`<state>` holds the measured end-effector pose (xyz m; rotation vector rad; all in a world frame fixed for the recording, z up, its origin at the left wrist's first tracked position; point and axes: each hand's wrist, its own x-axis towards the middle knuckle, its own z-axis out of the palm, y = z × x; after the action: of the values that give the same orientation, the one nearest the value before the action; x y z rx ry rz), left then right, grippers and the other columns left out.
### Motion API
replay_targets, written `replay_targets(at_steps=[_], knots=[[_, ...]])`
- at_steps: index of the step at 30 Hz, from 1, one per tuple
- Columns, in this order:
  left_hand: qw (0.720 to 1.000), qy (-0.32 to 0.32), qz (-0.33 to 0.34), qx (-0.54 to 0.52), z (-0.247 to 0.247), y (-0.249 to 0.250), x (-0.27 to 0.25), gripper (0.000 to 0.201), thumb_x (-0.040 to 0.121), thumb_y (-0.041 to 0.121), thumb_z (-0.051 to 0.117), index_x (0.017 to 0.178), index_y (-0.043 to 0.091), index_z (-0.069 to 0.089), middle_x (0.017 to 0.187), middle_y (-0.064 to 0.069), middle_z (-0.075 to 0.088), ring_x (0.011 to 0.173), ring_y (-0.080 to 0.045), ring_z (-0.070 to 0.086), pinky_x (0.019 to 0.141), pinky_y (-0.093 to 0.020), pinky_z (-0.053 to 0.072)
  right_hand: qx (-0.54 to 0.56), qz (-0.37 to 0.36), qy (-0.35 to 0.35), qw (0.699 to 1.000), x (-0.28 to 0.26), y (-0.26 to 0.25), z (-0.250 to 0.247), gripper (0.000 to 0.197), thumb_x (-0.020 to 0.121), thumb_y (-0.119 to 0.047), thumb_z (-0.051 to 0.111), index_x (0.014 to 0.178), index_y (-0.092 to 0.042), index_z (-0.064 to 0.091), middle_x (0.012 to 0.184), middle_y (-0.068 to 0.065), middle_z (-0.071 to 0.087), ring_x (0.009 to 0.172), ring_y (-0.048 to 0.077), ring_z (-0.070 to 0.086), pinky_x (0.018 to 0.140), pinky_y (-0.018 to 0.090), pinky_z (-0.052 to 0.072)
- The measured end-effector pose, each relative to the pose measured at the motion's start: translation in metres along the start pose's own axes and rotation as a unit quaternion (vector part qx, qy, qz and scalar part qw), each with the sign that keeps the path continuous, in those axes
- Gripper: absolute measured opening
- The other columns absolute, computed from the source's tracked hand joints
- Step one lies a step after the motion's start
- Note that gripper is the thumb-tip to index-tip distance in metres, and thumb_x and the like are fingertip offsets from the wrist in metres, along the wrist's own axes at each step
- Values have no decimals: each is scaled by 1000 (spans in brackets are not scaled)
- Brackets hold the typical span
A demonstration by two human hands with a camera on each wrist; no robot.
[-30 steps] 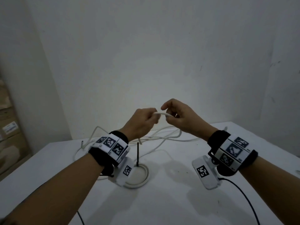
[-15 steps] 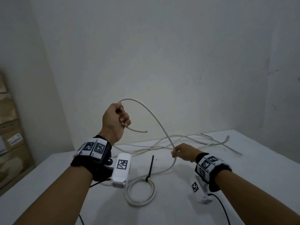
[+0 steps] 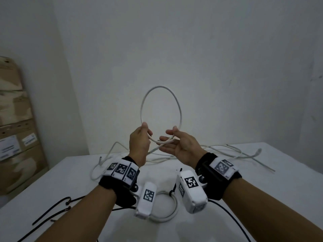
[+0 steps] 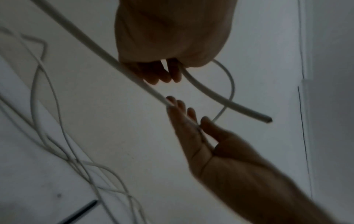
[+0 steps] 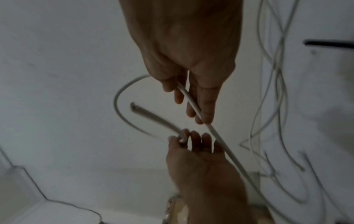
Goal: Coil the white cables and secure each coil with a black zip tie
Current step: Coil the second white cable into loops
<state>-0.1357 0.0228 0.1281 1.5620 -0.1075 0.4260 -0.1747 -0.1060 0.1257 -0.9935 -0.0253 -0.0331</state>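
My left hand (image 3: 146, 131) grips a white cable (image 3: 160, 86) just behind its cut end (image 4: 268, 120). From that grip the cable rises in one round loop above both hands and comes down into my right hand (image 3: 170, 135). The right hand is palm-up with fingers nearly straight, and its thumb (image 4: 205, 123) pinches the cable against them. In the right wrist view the cable runs out past the fingers (image 5: 191, 112) toward the table. A finished coil (image 3: 167, 218) with a black zip tie (image 3: 172, 191) lies on the table under my wrists.
Several loose white cables (image 3: 232, 151) sprawl across the back of the white table (image 3: 262, 198). Loose black zip ties (image 3: 52, 212) lie at the front left. Cardboard boxes (image 3: 14, 119) are stacked by the left wall, and the table's corner meets bare walls.
My left hand has come down from high on the left and my right hand has risen from the table. They now meet, with the cable bent into a closed loop above them.
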Motion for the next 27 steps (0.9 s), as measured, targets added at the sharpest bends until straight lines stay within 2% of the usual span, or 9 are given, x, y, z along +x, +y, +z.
replay_targets(at_steps=[4, 6, 8, 10, 13, 16, 19, 23, 27], knots=[[986, 80, 63, 134, -5, -20, -14, 49, 102, 37, 33, 68, 8, 53, 71, -7, 60, 72, -26, 55, 65, -34, 40, 73, 4, -9, 997, -9, 24, 11, 36, 100, -33, 43, 99, 1, 55, 104, 28, 64, 92, 39, 66, 80, 47, 55], [980, 112, 29, 162, -7, -30, -14, 51, 101, 36, 27, 82, 4, 61, 88, -15, 67, 85, -34, 61, 75, -38, 48, 37, -26, -13, 999, -14, 39, 16, 42, 100, -40, 39, 102, -1, 56, 106, 26, 65, 93, 35, 67, 82, 43, 56], [981, 128, -57, 134, -11, -34, -6, 49, 98, 34, 27, 89, 1, 62, 94, -18, 67, 84, -37, 62, 74, -42, 53, 4, -57, -33, 998, -19, 52, 19, 53, 99, -48, 32, 108, -3, 57, 108, 23, 67, 99, 31, 67, 91, 42, 53], [981, 111, -130, 90, -16, -33, -3, 42, 94, 28, 29, 90, 1, 60, 88, -17, 63, 69, -33, 59, 57, -36, 50, -35, -86, -60, 994, -23, 60, 23, 51, 98, -50, 29, 106, -7, 56, 107, 17, 67, 102, 24, 64, 96, 40, 49], [983, 41, -147, 106, -22, -32, -4, 33, 94, 26, 35, 84, 4, 57, 84, -17, 61, 56, -28, 54, 44, -28, 44, -215, -183, -59, 958, -23, 70, 31, 23, 102, -30, 39, 96, -11, 52, 101, 11, 61, 94, 16, 57, 84, 37, 49], [977, -17, -151, 151, -25, -37, -9, 37, 92, 35, 36, 86, 8, 61, 88, -11, 67, 63, -29, 59, 55, -32, 49, -266, -235, 16, 935, -17, 67, 39, 21, 99, -20, 45, 87, -5, 54, 83, 7, 63, 80, 21, 59, 76, 47, 53], [945, 63, -4, 321, -29, -42, -14, 58, 89, 60, 37, 98, 6, 57, 103, -10, 63, 94, -31, 58, 78, -39, 48, -173, -195, 66, 963, -7, 49, 41, 21, 98, -15, 50, 82, -6, 59, 75, 11, 67, 75, 28, 66, 70, 45, 59], [889, 190, 238, 342, -48, -30, -20, 58, 82, 59, 57, 99, 5, 45, 101, -13, 48, 92, -30, 46, 71, -37, 38, -149, -171, 60, 972, 0, 34, 45, 19, 97, -14, 51, 85, -3, 61, 80, 16, 70, 65, 28, 69, 64, 38, 59], [904, 180, 172, 346, -67, -16, -10, 69, 68, 67, 68, 93, 9, 40, 92, -9, 48, 83, -26, 46, 67, -39, 42, -121, -143, 64, 980, 5, 31, 48, 19, 97, -14, 53, 83, -2, 60, 79, 15, 69, 60, 28, 68, 59, 37, 59]])
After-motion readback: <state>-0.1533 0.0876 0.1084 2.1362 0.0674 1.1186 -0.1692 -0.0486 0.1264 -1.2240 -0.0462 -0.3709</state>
